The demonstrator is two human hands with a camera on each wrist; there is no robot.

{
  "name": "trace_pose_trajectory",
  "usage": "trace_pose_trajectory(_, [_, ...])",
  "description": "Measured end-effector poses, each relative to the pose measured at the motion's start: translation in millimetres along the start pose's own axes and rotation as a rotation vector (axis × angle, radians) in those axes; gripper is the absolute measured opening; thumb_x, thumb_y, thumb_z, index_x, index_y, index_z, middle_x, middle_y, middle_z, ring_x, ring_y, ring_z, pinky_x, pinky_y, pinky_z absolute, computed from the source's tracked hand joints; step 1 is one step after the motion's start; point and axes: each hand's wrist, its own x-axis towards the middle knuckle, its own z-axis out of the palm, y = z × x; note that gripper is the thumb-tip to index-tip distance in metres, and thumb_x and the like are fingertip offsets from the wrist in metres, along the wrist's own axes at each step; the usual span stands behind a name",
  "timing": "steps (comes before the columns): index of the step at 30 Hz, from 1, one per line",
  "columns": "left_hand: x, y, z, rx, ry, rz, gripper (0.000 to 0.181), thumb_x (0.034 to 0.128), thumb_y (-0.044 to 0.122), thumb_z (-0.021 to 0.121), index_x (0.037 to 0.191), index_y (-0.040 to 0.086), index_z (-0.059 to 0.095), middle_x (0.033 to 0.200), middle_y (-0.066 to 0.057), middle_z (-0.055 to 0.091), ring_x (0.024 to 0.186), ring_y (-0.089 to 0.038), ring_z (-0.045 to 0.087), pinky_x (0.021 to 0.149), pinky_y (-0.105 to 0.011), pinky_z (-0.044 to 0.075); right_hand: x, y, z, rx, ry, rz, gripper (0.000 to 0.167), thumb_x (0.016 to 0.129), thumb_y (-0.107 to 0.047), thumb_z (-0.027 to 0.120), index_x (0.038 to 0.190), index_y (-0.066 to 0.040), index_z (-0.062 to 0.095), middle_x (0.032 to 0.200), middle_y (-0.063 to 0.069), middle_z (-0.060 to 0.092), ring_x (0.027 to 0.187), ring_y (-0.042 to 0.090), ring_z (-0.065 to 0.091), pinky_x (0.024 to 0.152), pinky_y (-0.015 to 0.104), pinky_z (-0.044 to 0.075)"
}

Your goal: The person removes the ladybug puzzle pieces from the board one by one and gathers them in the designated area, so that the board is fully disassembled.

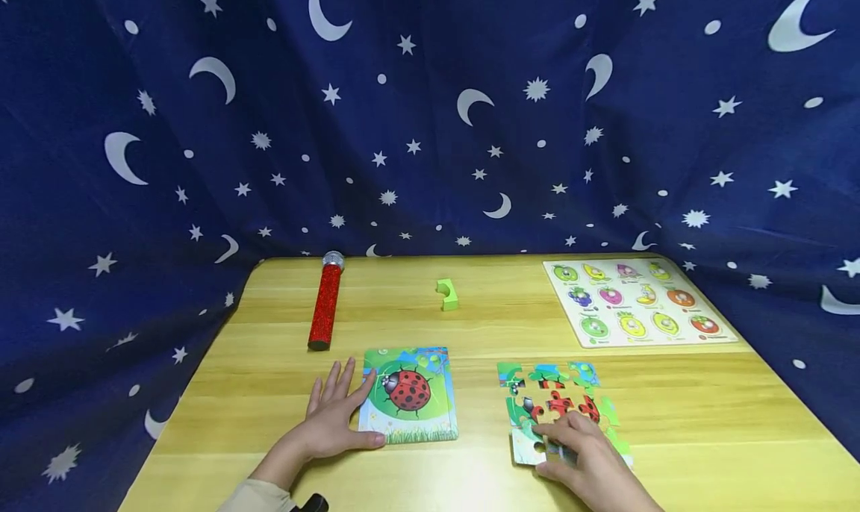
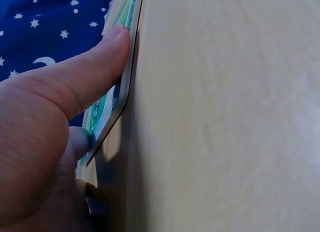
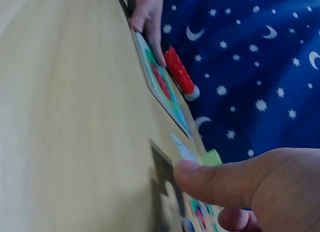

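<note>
My left hand lies flat with its fingers spread at the left edge of a square ladybug picture board. Its thumb rests on the board's lower edge, also visible in the left wrist view. My right hand pinches a pale green-and-white puzzle piece between thumb and fingers at the lower left of a group of jigsaw pieces. These pieces show parts of a ladybug and leaves, with some gaps between them. The hand hides the group's lower right part.
A red glittery microphone lies at the back left. Near the back middle stands a small green notched block. A white fruit-picture board lies at the back right. A dark blue star-and-moon curtain hangs behind the wooden table.
</note>
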Motion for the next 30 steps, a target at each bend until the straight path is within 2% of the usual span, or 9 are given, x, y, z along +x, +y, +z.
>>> trace_pose_trajectory(3, [-0.5, -0.2, 2.7, -0.004, -0.007, 0.000, 0.106, 0.0735, 0.056, 0.079, 0.157, 0.018, 0.024, 0.166, -0.021, -0.005, 0.151, -0.045, -0.017, 0.115, -0.066, -0.017, -1.8, 2.1, 5.3, 0.010, -0.032, -0.090, 0.041, 0.074, -0.035, 0.083, 0.110, -0.017, 0.073, 0.090, -0.016, 0.042, 0.083, -0.005, 0.033, 0.064, 0.015, 0.031])
trace_pose_trajectory(5, [-0.7, 0.0, 4.5, -0.010, -0.011, 0.001, 0.106, 0.0736, 0.056, 0.079, 0.157, 0.018, 0.025, 0.166, -0.020, -0.005, 0.151, -0.045, -0.017, 0.115, -0.066, -0.017, -3.7, 4.4, 8.0, 0.009, -0.052, -0.107, 0.042, 0.074, -0.035, 0.083, 0.109, -0.016, 0.073, 0.088, -0.015, 0.040, 0.082, -0.005, 0.031, 0.064, 0.015, 0.028])
trace_pose_trajectory(8, [-0.5, -0.1, 5.8, -0.013, -0.012, 0.001, 0.106, 0.0732, 0.057, 0.079, 0.157, 0.019, 0.025, 0.166, -0.020, -0.004, 0.151, -0.044, -0.016, 0.115, -0.066, -0.016, -7.2, 7.1, 8.7, 0.020, -0.090, -0.084, 0.043, 0.072, -0.035, 0.084, 0.109, -0.014, 0.074, 0.087, -0.014, 0.038, 0.080, -0.005, 0.028, 0.062, 0.016, 0.026])
trace_pose_trajectory(11, [-0.6, -0.6, 4.4, -0.012, -0.006, -0.001, 0.106, 0.0732, 0.056, 0.079, 0.157, 0.019, 0.025, 0.166, -0.019, -0.005, 0.151, -0.044, -0.017, 0.115, -0.066, -0.016, -8.3, 8.8, 7.9, 0.015, -0.091, -0.093, 0.043, 0.071, -0.032, 0.085, 0.109, -0.012, 0.075, 0.087, -0.013, 0.036, 0.080, -0.005, 0.027, 0.061, 0.016, 0.025])
trace_pose_trajectory(15, [-0.5, -1.6, 1.7, -0.004, 0.001, 0.001, 0.106, 0.0737, 0.056, 0.079, 0.157, 0.019, 0.025, 0.166, -0.019, -0.006, 0.151, -0.044, -0.017, 0.115, -0.066, -0.017, -6.7, 8.6, 5.6, -0.004, -0.111, -0.094, 0.043, 0.073, -0.032, 0.084, 0.110, -0.014, 0.074, 0.091, -0.011, 0.039, 0.082, -0.003, 0.030, 0.064, 0.016, 0.030])
trace_pose_trajectory(20, [-0.2, -2.2, 1.5, 0.002, 0.003, 0.004, 0.106, 0.0735, 0.058, 0.078, 0.157, 0.019, 0.025, 0.166, -0.019, -0.006, 0.151, -0.044, -0.017, 0.115, -0.066, -0.017, -6.3, 8.8, 1.9, -0.031, -0.189, -0.018, 0.045, 0.074, -0.037, 0.082, 0.114, -0.017, 0.073, 0.098, -0.008, 0.046, 0.085, 0.001, 0.035, 0.067, 0.020, 0.038])
trace_pose_trajectory(27, [-1.6, -1.3, 0.4, -0.003, 0.009, -0.001, 0.106, 0.0730, 0.056, 0.079, 0.156, 0.019, 0.026, 0.166, -0.019, -0.005, 0.151, -0.044, -0.017, 0.115, -0.066, -0.017, -5.0, 9.4, 0.2, -0.073, -0.191, -0.013, 0.046, 0.075, -0.037, 0.081, 0.116, -0.019, 0.073, 0.099, -0.009, 0.050, 0.088, 0.003, 0.042, 0.071, 0.024, 0.044])
trace_pose_trajectory(30, [-1.8, -1.1, 0.4, -0.002, 0.008, -0.002, 0.106, 0.0730, 0.057, 0.079, 0.156, 0.019, 0.025, 0.166, -0.019, -0.005, 0.151, -0.044, -0.017, 0.115, -0.066, -0.017, -4.2, 8.8, -1.6, -0.068, -0.214, 0.016, 0.047, 0.076, -0.037, 0.081, 0.118, -0.018, 0.072, 0.098, -0.008, 0.049, 0.087, 0.003, 0.041, 0.070, 0.023, 0.043])
